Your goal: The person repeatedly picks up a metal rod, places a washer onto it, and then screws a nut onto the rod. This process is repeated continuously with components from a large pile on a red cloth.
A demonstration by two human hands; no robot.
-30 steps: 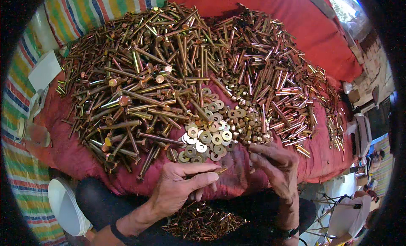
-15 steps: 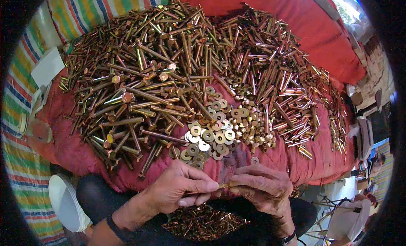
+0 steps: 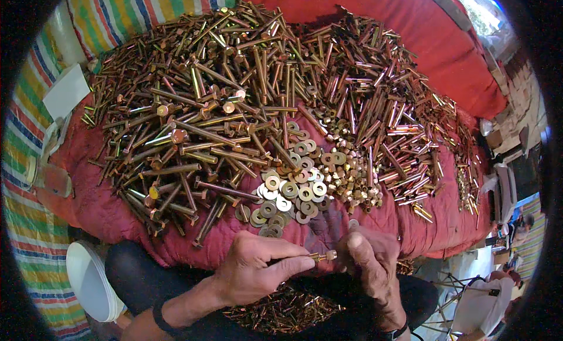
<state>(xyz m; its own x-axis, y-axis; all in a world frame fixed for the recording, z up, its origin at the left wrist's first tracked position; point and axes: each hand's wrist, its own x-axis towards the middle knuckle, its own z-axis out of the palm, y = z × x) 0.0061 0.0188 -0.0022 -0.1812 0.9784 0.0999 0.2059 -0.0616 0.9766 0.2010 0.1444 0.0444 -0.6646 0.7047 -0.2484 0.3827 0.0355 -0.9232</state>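
My left hand [image 3: 261, 267] is closed, with thumb and forefinger pinching a brass-coloured bolt [image 3: 319, 257]. The bolt points right, and a small nut [image 3: 332, 255] sits at its far end. Just right of that end is my right hand [image 3: 375, 267], its thumb raised and apart from the bolt; I see nothing held in it, though some fingers are partly hidden. Beyond my hands lie a heap of flat washers [image 3: 287, 191] and a cluster of small nuts [image 3: 355, 176]. A single washer [image 3: 353, 223] rests on the cloth beside my right hand.
Long hex-head bolts [image 3: 193, 118] pile up at the left on a red quilted cloth [image 3: 419, 223]. Metal sleeves [image 3: 404, 130] are heaped at the right. Small metal parts [image 3: 281, 311] lie between my legs. White stacked tubs [image 3: 94, 282] stand at the lower left.
My right fingers have come off the bolt and moved slightly right, with the thumb lifted. The nut on the bolt's end now shows. My left hand keeps its pinch, shifted slightly right.
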